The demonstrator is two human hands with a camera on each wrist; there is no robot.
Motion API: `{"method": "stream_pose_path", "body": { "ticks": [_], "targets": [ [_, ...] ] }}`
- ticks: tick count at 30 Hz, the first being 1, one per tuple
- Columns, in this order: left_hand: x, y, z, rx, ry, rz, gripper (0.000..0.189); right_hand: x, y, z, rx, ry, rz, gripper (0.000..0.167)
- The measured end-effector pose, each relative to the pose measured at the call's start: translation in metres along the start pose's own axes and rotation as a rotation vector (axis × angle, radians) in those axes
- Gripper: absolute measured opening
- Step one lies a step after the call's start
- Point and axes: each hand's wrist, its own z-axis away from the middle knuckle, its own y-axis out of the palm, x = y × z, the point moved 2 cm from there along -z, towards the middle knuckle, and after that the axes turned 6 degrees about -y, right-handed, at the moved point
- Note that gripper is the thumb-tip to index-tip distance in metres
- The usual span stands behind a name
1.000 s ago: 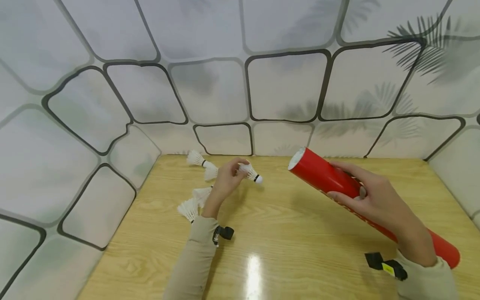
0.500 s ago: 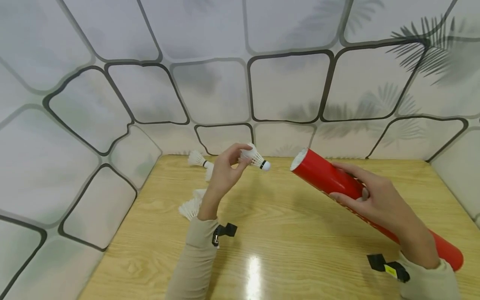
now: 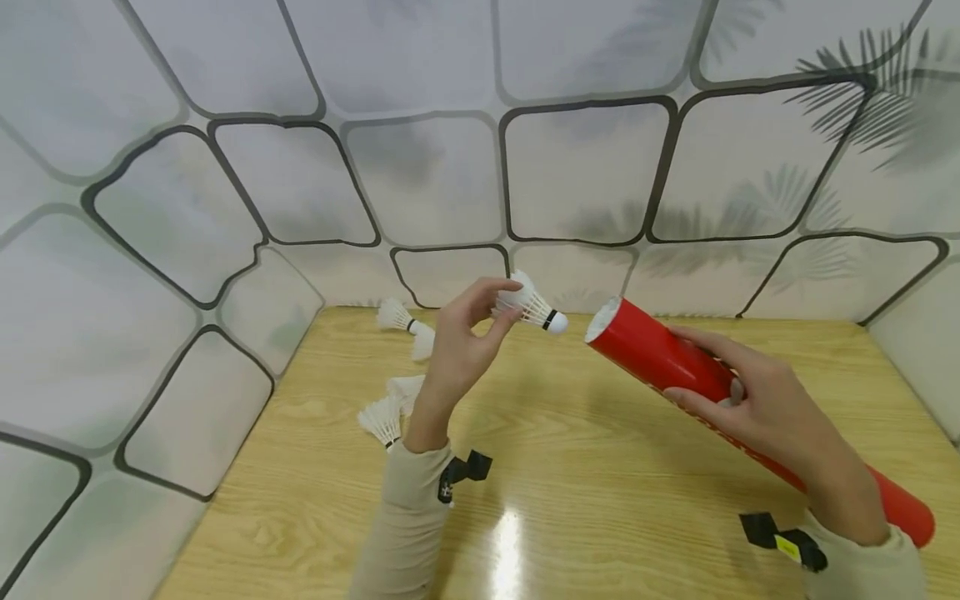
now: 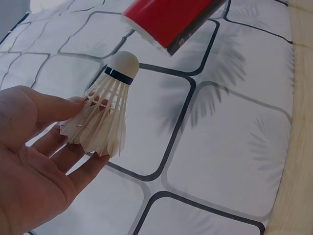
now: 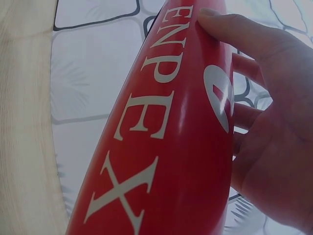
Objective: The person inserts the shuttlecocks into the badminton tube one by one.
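My left hand [image 3: 465,342] pinches a white feather shuttlecock [image 3: 534,306] by its skirt, thumb on one side and fingers on the other. Its cork, ringed by a black band, points right, toward the tube's mouth, with a small gap between them. My right hand [image 3: 765,408] grips a long red shuttlecock tube [image 3: 637,337] round its middle. The tube is tilted, its mouth up and to the left, and something whitish shows inside the mouth. Large pale letters run along the tube [image 5: 161,122] in the right wrist view.
Several more shuttlecocks lie at the left of the wooden table [image 3: 570,500]: one pair [image 3: 394,317] toward the back, others [image 3: 381,419] nearer, partly behind my left forearm. A patterned cloth wall [image 3: 577,175] rises at the table's back and sides.
My left hand has lifted the shuttlecock off the table and carried it up and right, close to the tube's mouth. My right hand and the tube have hardly moved.
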Motion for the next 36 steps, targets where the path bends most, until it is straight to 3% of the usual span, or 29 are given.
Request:
{"method": "stream_pose_path", "body": {
  "ticks": [12, 29, 36],
  "targets": [
    [-0.004, 0.019, 0.007, -0.055, 0.031, 0.061, 0.021, 0.003, 0.004, -0.002, -0.001, -0.021, -0.009, 0.077],
    [-0.005, 0.034, 0.009, -0.015, 0.056, 0.076, 0.018, 0.008, 0.009, -0.004, 0.005, -0.043, 0.003, 0.076],
    [-0.005, 0.039, 0.011, 0.054, 0.041, 0.063, 0.023, 0.009, 0.011, -0.004, 0.017, -0.036, 0.012, 0.074]
  ]
}}
